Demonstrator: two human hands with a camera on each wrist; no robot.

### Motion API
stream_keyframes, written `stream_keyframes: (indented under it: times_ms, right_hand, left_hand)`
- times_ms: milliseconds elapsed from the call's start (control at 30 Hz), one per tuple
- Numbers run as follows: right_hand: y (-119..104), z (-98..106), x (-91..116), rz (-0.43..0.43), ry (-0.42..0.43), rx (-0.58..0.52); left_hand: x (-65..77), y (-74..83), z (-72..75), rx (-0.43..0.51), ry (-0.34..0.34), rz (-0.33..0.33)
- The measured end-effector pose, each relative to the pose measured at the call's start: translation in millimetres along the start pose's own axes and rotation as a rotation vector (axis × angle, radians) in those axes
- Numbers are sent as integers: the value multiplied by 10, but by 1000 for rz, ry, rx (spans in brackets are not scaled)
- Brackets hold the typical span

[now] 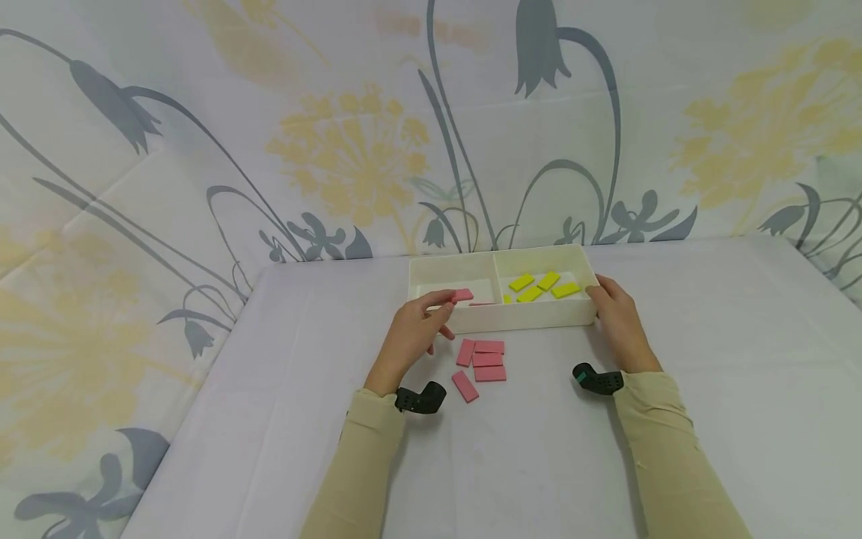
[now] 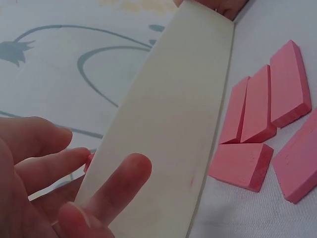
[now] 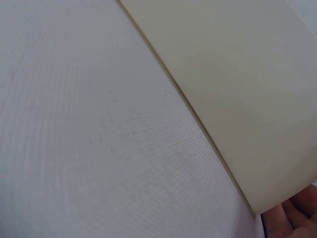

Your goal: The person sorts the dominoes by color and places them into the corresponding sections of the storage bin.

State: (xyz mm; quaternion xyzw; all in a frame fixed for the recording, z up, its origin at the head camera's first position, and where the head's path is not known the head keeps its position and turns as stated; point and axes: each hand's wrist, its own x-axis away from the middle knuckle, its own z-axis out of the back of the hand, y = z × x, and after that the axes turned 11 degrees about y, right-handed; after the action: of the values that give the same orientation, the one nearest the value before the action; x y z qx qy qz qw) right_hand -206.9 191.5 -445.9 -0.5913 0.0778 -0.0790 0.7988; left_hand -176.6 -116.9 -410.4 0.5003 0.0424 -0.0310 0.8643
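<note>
A white two-compartment box stands near the back of the table. My left hand pinches a pink block between thumb and fingertips, just over the front wall of the left compartment. Inside that compartment shows the edge of another pink block. The right compartment holds several yellow blocks. At the box's right end my right hand grips the wall, with the thumb by the rim. In the left wrist view the pinched block is mostly hidden behind the box wall.
Several pink blocks lie on the white tablecloth in front of the box, most of them side by side and one block set apart nearer to me. A flower-patterned cloth hangs directly behind the table.
</note>
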Motion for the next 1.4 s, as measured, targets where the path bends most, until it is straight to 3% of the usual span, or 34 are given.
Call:
stream_keyframes:
  times_ms: [333, 567, 700, 933, 1067, 1300, 1400]
  right_hand:
    - [-16, -4, 5, 2, -6, -5]
    - [3, -5, -5, 4, -5, 1]
    - [7, -2, -7, 2, -5, 6]
    - [-4, 6, -9, -9, -3, 5]
    - [-15, 5, -13, -11, 0, -6]
    - [-15, 13, -19, -17, -1, -5]
    - [2, 11, -20, -21, -1, -1]
  left_hand:
    - [-1, -12, 4, 16, 0, 18]
    - [-2, -12, 8, 40, 6, -1]
    - [-8, -12, 10, 96, 9, -48]
    - [81, 140, 63, 184, -172, -126]
    - [121, 177, 87, 185, -219, -149]
    - [-21, -151, -16, 186, -314, -155]
    - [-36, -217, -41, 153, -350, -154]
